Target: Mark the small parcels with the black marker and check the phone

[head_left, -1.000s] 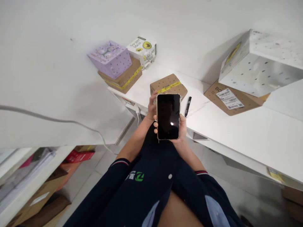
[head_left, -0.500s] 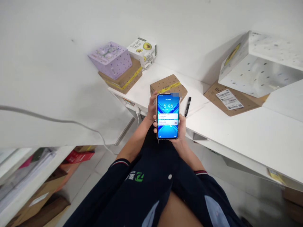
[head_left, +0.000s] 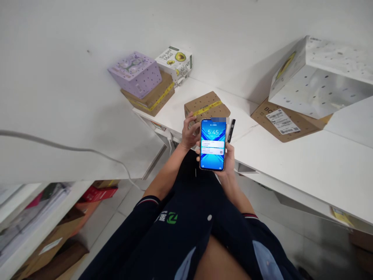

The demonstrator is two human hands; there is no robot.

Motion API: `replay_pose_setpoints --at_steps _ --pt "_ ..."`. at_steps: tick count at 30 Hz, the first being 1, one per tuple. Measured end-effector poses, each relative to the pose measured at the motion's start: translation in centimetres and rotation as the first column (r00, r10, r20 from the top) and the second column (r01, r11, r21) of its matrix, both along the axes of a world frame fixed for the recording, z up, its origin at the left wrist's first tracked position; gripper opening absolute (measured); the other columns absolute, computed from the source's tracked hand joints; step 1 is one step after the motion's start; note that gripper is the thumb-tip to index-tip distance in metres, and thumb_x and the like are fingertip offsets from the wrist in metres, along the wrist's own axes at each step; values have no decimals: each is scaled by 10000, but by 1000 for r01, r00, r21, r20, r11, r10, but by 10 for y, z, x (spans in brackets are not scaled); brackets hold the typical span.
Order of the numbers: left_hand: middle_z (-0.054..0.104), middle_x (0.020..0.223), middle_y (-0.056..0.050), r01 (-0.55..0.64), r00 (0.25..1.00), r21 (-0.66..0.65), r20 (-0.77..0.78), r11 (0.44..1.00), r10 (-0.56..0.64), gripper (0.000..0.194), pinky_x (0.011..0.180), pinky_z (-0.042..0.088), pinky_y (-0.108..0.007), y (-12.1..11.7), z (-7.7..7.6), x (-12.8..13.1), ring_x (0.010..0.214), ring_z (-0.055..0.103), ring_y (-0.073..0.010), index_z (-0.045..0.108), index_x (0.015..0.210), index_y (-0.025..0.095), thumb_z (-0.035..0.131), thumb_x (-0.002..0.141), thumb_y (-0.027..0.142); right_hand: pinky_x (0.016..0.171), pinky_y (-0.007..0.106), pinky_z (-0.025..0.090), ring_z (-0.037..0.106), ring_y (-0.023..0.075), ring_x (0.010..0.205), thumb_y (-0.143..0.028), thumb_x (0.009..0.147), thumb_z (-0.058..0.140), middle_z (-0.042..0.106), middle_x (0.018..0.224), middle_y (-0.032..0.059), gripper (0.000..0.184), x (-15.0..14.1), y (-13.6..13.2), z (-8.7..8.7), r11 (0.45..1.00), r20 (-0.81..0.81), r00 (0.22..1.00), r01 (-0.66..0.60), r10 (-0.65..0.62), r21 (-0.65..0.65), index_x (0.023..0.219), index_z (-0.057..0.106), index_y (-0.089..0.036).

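Phone (head_left: 212,160) sits in your right hand (head_left: 229,168), gripped by its side edges; your left hand (head_left: 190,134) is half-curled, holding nothing, just beside it. Probably light, stiff, slick, breakable: keep to the edges.

My forearms (head_left: 168,169) extended forward and converged. My right hand (head_left: 229,166) was closed in a supporting grip, thumb (head_left: 230,147) at the side; my left hand (head_left: 189,136) stood nearby, fingers (head_left: 187,121) partly bent.

Phone notifications (head_left: 212,147) illegible, large white box (head_left: 323,76) cropped
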State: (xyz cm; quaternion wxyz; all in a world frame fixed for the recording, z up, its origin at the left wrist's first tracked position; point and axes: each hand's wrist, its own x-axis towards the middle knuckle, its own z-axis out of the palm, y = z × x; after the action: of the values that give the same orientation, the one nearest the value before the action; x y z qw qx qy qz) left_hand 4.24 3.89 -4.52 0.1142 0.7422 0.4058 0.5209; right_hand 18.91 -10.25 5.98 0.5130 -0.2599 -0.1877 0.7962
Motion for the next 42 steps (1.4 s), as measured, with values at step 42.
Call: replay_pose_setpoints --at_steps 42 --pt "513 1342 -127 92 994 -369 -24 925 -108 492 1024 544 -492 117 54 160 1204 606 -312 612 1311 293 686 832 211 683 298 499 616 175 666 -325 979 455 670 726 80 306 81 18 -118 699 687 -131 -139 -715 701 831 685 -186"
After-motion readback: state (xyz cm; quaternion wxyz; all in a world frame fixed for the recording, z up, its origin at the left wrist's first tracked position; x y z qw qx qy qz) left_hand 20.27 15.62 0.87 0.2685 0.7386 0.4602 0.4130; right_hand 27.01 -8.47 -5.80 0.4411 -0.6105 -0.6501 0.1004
